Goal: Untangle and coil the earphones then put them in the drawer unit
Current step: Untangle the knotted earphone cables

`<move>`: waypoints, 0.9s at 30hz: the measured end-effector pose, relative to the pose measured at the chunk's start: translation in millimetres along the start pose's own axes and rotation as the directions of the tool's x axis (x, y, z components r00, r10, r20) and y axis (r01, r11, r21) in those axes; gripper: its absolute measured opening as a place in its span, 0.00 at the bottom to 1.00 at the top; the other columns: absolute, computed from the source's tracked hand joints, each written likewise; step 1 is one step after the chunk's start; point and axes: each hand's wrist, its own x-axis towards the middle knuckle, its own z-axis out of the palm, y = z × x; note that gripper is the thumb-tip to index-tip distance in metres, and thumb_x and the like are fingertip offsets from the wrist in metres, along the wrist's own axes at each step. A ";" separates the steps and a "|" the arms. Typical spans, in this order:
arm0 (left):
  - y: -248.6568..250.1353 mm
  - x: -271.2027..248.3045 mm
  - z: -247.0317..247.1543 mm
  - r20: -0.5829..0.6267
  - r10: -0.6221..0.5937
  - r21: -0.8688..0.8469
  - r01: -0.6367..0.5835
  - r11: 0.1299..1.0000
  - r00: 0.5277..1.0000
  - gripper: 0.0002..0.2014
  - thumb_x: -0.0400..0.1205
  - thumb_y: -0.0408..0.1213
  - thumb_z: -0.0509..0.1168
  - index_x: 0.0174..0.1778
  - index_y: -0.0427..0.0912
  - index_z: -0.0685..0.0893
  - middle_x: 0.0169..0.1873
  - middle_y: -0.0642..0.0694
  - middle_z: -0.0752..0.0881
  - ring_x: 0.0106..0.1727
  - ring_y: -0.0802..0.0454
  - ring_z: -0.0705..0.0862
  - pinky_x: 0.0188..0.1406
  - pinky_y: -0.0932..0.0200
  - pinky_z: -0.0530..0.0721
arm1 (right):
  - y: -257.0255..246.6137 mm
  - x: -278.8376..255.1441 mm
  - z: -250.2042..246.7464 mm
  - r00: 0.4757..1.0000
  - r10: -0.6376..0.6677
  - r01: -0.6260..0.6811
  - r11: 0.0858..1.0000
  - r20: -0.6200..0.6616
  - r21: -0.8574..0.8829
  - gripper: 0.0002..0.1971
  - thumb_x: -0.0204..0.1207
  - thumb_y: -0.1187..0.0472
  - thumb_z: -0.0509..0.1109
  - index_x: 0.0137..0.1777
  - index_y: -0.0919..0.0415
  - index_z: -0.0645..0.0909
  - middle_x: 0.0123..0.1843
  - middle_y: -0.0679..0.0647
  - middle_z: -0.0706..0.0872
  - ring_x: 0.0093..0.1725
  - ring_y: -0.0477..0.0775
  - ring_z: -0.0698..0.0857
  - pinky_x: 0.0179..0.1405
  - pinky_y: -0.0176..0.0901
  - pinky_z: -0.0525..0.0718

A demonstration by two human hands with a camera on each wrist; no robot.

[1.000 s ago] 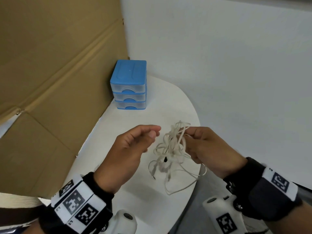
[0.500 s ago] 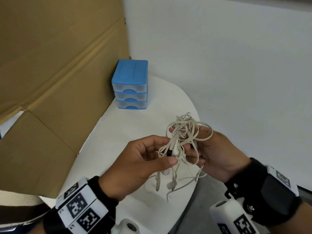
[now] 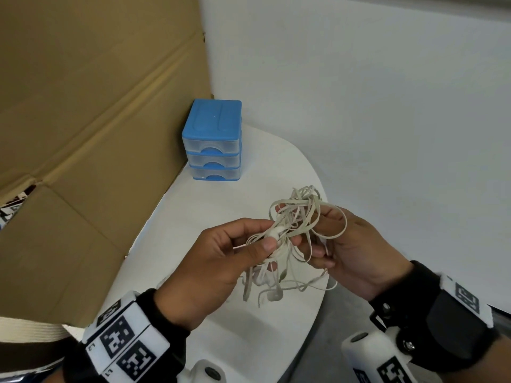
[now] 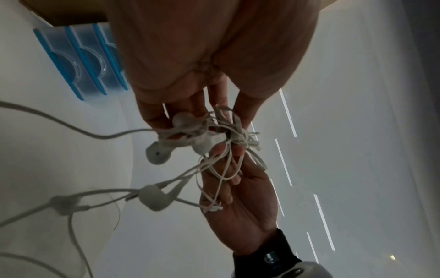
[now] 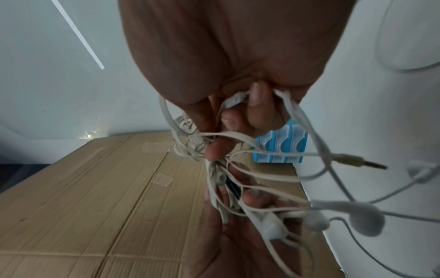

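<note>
On my feed the biggest thing is the cardboard sheet (image 3: 91, 128) propped along the left, then the white surface (image 3: 215, 341) it borders. At the far end of that surface stands one blue drawer unit (image 3: 212, 139) with three clear drawers, all pushed in.

A second ago my left hand (image 3: 218, 269) was held apart from the cable and the bundle hung from the right alone. Now both are on it: the left grip pinches an inline pod and an earbud stem between thumb and fingertips, while the right hand (image 3: 356, 252) has its fingers curled through several loops. I take this to mean the untangling has properly begun, with one free end found; coiling and stowing are not yet started.

The earphones (image 3: 298, 217) sit raised between my hands, above the near edge of the surface and well apart from the drawers. In the knot I count four earbuds, so likely two sets, and one jack plug (image 5: 357, 161) dangling free.
</note>
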 end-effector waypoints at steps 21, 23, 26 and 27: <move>-3.7 -9.9 11.4 -0.205 0.396 0.452 -0.272 0.849 0.895 0.09 0.65 0.45 0.77 0.39 0.50 0.92 0.35 0.57 0.91 0.32 0.60 0.84 0.32 0.74 0.79 | 0.1 -4.7 16.3 0.993 -0.110 0.101 0.973 -0.035 -0.206 0.03 0.74 0.61 0.68 0.42 0.57 0.84 0.27 0.52 0.70 0.24 0.45 0.63 0.21 0.35 0.57; -2.9 -9.4 7.9 -0.204 0.419 0.504 -0.272 0.820 0.885 0.07 0.64 0.44 0.77 0.36 0.51 0.92 0.34 0.60 0.91 0.37 0.60 0.88 0.35 0.77 0.78 | -0.9 -5.1 15.5 0.992 -0.122 0.112 0.965 -0.026 -0.239 0.04 0.75 0.62 0.68 0.42 0.58 0.84 0.26 0.48 0.74 0.24 0.45 0.62 0.20 0.32 0.59; 0.2 -5.2 -3.3 -0.135 0.479 0.648 -0.289 0.705 0.868 0.06 0.67 0.47 0.79 0.36 0.54 0.93 0.35 0.63 0.91 0.40 0.60 0.89 0.40 0.75 0.81 | -1.1 -5.8 17.4 0.990 -0.139 0.125 0.944 -0.027 -0.305 0.04 0.77 0.64 0.68 0.41 0.60 0.83 0.25 0.44 0.79 0.23 0.43 0.63 0.19 0.29 0.61; 0.7 -3.5 -8.0 -0.091 0.521 0.724 -0.303 0.620 0.849 0.05 0.68 0.48 0.79 0.37 0.55 0.92 0.37 0.65 0.90 0.44 0.62 0.89 0.45 0.72 0.82 | -0.4 -5.9 17.5 0.988 -0.146 0.123 0.936 -0.044 -0.331 0.06 0.79 0.68 0.68 0.41 0.62 0.83 0.26 0.46 0.80 0.22 0.42 0.66 0.19 0.27 0.63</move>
